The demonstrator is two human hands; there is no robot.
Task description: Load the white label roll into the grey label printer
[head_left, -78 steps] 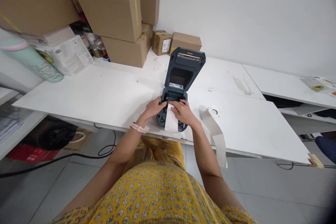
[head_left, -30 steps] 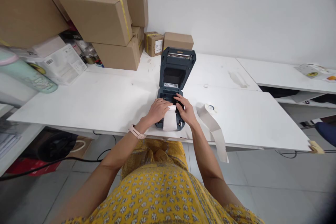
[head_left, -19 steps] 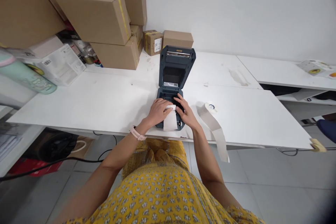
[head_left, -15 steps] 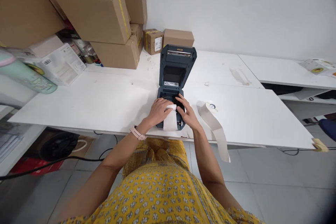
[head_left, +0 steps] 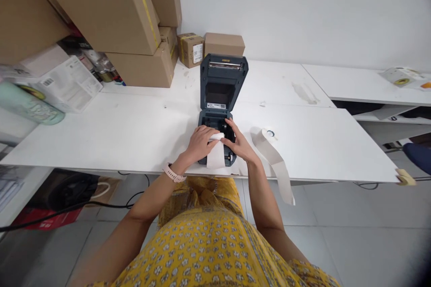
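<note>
A dark blue label printer (head_left: 220, 94) stands on the white table (head_left: 134, 130) with its lid raised. A white paper roll (head_left: 216, 154) sits in its bay, a strip of it trailing over the front edge. My left hand (head_left: 200, 142) rests on the roll's left side, fingers curled over it. My right hand (head_left: 239, 141) presses the roll's right end, index finger reaching into the bay. A pale watch band is on my left wrist.
A loose paper strip (head_left: 274, 161) hangs off the table's front right of the printer. Stacked cardboard boxes (head_left: 111, 13) fill the back left, with white cartons (head_left: 63, 85) and a green bottle (head_left: 30, 105). A second white surface (head_left: 363, 85) lies to the right.
Both hands stay on the roll in the printer; the right hand has shifted slightly along the roll's right end. The view has drifted a little.
</note>
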